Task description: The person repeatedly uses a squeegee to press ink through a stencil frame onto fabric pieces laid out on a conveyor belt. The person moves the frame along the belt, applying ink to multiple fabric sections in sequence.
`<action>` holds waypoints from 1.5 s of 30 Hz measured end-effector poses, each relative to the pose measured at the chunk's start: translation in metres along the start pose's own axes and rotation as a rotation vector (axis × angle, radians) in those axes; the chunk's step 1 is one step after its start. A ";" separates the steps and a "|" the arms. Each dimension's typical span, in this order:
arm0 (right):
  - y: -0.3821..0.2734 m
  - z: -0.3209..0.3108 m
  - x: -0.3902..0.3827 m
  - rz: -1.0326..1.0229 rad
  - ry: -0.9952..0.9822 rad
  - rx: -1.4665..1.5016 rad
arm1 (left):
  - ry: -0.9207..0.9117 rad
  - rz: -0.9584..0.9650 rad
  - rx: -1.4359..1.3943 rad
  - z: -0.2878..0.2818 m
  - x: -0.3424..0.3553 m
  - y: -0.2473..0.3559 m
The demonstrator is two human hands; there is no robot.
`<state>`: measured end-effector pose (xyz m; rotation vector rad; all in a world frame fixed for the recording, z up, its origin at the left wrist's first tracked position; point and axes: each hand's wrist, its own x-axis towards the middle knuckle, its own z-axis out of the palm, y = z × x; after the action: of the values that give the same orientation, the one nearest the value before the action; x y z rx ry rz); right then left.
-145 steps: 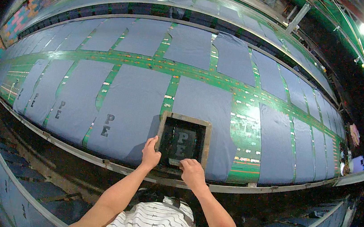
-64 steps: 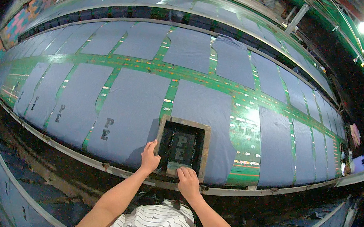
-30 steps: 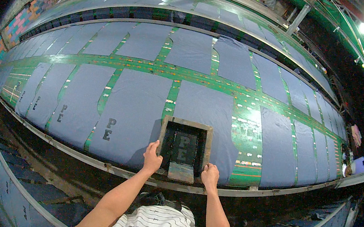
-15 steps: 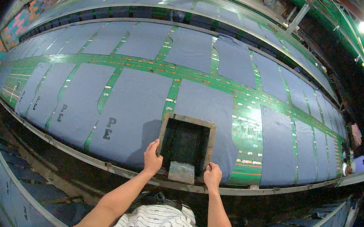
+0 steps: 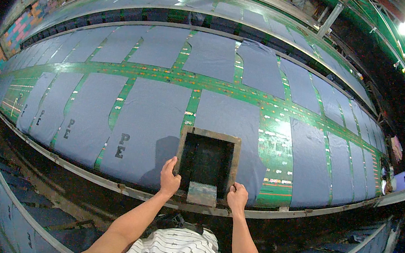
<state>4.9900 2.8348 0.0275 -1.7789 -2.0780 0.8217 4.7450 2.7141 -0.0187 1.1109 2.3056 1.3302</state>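
The left grip (image 5: 169, 178) and right grip (image 5: 237, 198) hold the frame (image 5: 214, 135) by its sides, and uneven tilting could perhaps make the unheld block (image 5: 202, 194) slide.

The frame (image 5: 211, 133) is rectangular, with a worn grey-brown rim and a black inside, its longer sides running near to far. It covers the near part of the blue-grey cloth (image 5: 229, 113), spread out and showing on its far and right sides. A flat grey slab (image 5: 202, 195) overlaps the frame's near end.
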 end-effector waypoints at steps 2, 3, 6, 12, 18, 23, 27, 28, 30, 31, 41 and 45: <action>-0.001 0.000 0.000 -0.002 0.003 0.003 | -0.008 -0.011 -0.003 0.000 0.001 0.000; -0.001 0.000 0.000 -0.002 0.008 0.002 | -0.012 -0.016 -0.005 -0.001 0.002 0.001; 0.002 0.000 0.001 -0.026 0.041 0.005 | -0.011 0.002 -0.023 0.000 0.005 0.003; 0.016 -0.015 0.009 -0.096 0.114 0.049 | -0.006 0.025 -0.027 0.008 0.011 0.030; 0.059 -0.049 0.032 -0.107 0.128 0.059 | 0.008 0.055 -0.040 0.049 0.009 0.072; 0.112 -0.099 0.059 -0.093 0.090 0.014 | -0.001 0.074 -0.057 0.102 -0.003 0.128; 0.156 -0.153 0.081 -0.171 0.109 0.033 | 0.018 0.032 -0.080 0.154 -0.023 0.174; 0.168 -0.165 0.086 -0.186 0.116 0.051 | 0.025 0.022 -0.095 0.167 -0.029 0.184; 0.194 -0.183 0.097 -0.227 0.163 0.086 | 0.042 0.015 -0.095 0.194 -0.038 0.198; 0.207 -0.193 0.103 -0.243 0.161 0.093 | 0.050 0.011 -0.095 0.206 -0.044 0.204; 0.255 -0.231 0.110 -0.217 0.117 0.086 | 0.029 -0.026 -0.048 0.249 -0.071 0.236; 0.262 -0.238 0.111 -0.190 0.098 0.068 | 0.006 -0.053 -0.062 0.258 -0.071 0.244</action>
<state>5.3117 3.0185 0.0475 -1.5266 -2.0897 0.7276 5.0545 2.8957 0.0298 1.0210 2.2655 1.3763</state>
